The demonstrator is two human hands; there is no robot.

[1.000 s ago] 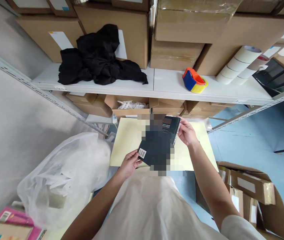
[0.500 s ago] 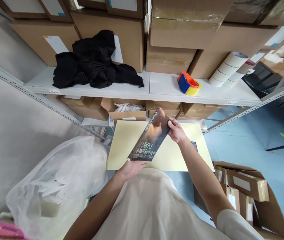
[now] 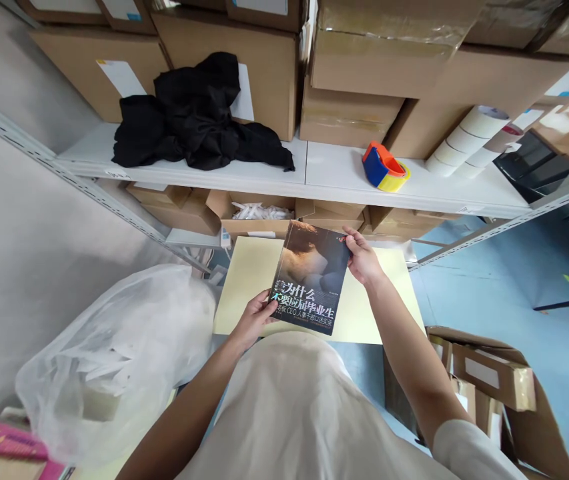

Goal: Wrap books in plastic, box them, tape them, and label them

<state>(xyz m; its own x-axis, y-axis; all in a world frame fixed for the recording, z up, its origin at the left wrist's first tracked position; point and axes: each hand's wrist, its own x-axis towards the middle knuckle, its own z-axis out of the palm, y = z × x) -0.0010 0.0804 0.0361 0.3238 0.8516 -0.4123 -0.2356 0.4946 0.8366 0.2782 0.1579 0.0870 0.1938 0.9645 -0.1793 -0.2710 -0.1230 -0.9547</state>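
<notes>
Between my hands is a dark-covered book [image 3: 309, 277] with large white Chinese characters on its lower half, its front cover facing up toward me. My left hand [image 3: 254, 317] grips its lower left edge, thumb on the cover. At the upper right edge, my right hand [image 3: 363, 257] is closed on the book, its thumb on the front. Below the book lies a pale yellow board [image 3: 244, 273] in front of the shelf.
On the shelf [image 3: 331, 177] sit black cloth [image 3: 199, 120], an orange, blue and yellow tape dispenser [image 3: 384, 168] and tape rolls [image 3: 467, 141]. Cardboard boxes [image 3: 364, 60] stand behind. To the left is a translucent plastic bag [image 3: 114, 360]; at lower right, a carton [image 3: 539, 427] holding smaller boxes.
The book has turned from a slanted, edge-on tilt to face me more squarely. My left hand has gone from an open palm under its lower corner to gripping its left edge.
</notes>
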